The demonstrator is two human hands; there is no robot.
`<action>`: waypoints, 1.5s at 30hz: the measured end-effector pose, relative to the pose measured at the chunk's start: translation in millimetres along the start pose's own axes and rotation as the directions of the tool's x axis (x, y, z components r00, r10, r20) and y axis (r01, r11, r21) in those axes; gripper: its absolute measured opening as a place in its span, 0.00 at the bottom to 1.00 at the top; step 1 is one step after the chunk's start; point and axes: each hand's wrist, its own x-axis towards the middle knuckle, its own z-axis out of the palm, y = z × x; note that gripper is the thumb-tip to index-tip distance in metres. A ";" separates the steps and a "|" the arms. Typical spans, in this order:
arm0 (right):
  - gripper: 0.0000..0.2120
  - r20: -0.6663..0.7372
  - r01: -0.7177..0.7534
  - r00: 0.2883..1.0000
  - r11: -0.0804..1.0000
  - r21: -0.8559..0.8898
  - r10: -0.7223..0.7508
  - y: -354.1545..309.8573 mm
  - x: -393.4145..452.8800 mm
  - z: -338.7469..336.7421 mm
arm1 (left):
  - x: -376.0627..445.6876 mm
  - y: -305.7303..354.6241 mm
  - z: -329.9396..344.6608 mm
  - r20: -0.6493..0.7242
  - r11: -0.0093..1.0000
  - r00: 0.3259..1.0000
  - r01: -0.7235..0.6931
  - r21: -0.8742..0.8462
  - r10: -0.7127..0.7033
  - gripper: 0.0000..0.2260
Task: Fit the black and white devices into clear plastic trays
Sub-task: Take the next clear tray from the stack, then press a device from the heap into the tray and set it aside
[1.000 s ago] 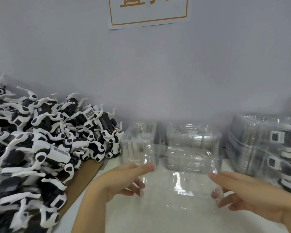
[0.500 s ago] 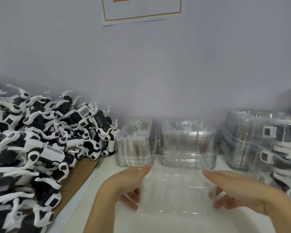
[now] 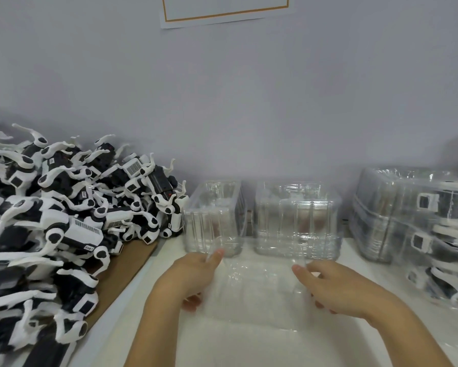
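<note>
Both hands' fingers around one clear tray; device barcode labels unreadable.

A white counter runs along a plain pale grey wall. On the wall, at the top edge of the view, hangs a white paper sign with a thin orange border; only its lower part shows, and no writing on it can be read. At the left a flat sheet of brown cardboard lies on the counter, its near edge running diagonally toward the lower left.
</note>
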 end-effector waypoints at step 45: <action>0.14 -0.419 0.186 0.904 0.962 0.202 -0.087 9.5 22.6 21.8 | 106.6 52.5 -109.6 -0.801 0.560 0.591 -0.635 -0.532 -0.091 0.16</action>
